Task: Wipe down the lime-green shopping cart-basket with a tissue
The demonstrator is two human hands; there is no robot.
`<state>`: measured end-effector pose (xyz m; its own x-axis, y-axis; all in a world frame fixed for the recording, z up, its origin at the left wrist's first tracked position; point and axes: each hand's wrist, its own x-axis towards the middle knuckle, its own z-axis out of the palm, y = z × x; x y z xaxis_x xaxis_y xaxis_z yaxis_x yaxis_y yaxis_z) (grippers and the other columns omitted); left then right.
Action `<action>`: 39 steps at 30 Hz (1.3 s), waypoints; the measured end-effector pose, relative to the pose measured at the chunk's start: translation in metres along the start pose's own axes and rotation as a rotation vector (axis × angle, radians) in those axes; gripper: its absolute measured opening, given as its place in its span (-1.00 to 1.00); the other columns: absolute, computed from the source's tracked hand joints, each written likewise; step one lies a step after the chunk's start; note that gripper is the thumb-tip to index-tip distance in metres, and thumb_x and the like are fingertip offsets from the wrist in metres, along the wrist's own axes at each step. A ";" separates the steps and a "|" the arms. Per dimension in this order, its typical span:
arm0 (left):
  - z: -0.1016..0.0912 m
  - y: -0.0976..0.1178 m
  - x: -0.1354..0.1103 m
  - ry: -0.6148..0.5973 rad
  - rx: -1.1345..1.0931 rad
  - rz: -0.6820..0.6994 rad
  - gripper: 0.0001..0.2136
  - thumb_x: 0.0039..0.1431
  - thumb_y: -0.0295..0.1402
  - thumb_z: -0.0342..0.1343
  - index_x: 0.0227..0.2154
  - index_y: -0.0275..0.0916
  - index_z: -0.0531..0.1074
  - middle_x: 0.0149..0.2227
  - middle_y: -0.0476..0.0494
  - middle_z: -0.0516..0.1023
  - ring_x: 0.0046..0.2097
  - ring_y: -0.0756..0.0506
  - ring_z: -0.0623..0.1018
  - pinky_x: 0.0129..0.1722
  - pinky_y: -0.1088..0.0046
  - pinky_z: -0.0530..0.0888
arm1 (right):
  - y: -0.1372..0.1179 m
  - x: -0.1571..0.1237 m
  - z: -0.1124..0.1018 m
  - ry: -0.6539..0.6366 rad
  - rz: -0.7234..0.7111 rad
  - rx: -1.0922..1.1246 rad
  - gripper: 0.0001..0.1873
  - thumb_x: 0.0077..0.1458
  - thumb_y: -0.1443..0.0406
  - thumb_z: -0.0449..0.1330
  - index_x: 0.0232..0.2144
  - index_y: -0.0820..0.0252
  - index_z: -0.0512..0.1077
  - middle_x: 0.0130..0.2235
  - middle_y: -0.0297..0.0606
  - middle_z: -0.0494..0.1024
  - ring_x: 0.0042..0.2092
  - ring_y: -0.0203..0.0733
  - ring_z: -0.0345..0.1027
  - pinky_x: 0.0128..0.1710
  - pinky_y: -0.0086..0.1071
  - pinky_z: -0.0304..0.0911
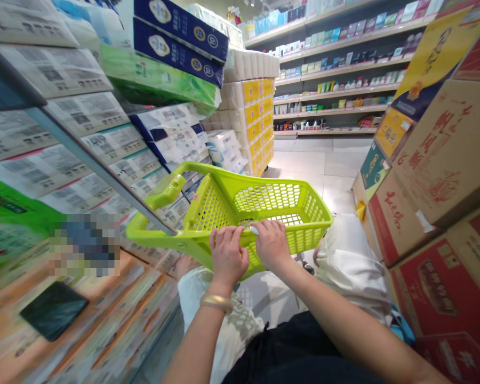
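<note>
The lime-green shopping cart (200, 246) stood in the aisle, between wrapped paper packs (80, 72) on the left and cardboard cartons (448, 154) on the right. Left hand (229, 256) and right hand (272, 244) were found side by side, fingers curled over its near side rim, both grasping. A small white item (255, 230) by the right fingers could not be identified. The perforated basket was judged stiff plastic, light, smooth and not fragile. The rim afforded adequate hold; for steering, the looped handle (138, 234) at the left end was judged the sounder grip.
</note>
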<state>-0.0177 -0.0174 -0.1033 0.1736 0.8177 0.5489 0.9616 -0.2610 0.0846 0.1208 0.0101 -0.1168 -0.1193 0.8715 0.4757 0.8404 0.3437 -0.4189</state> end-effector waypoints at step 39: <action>-0.004 -0.006 -0.003 0.001 -0.013 -0.014 -0.56 -0.03 -0.50 0.06 -0.02 -0.18 0.42 -0.08 -0.19 0.53 0.08 -0.25 0.40 0.25 0.08 0.10 | -0.007 -0.001 0.002 -0.051 -0.145 -0.026 -0.64 0.10 0.44 0.08 -0.06 0.13 0.46 -0.15 -0.20 0.53 -0.10 -0.10 0.29 0.03 -0.23 -0.02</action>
<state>-0.0245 -0.0202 -0.1024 0.1605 0.8208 0.5482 0.9611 -0.2565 0.1027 0.1141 0.0069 -0.1156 -0.2666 0.8305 0.4891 0.8259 0.4584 -0.3282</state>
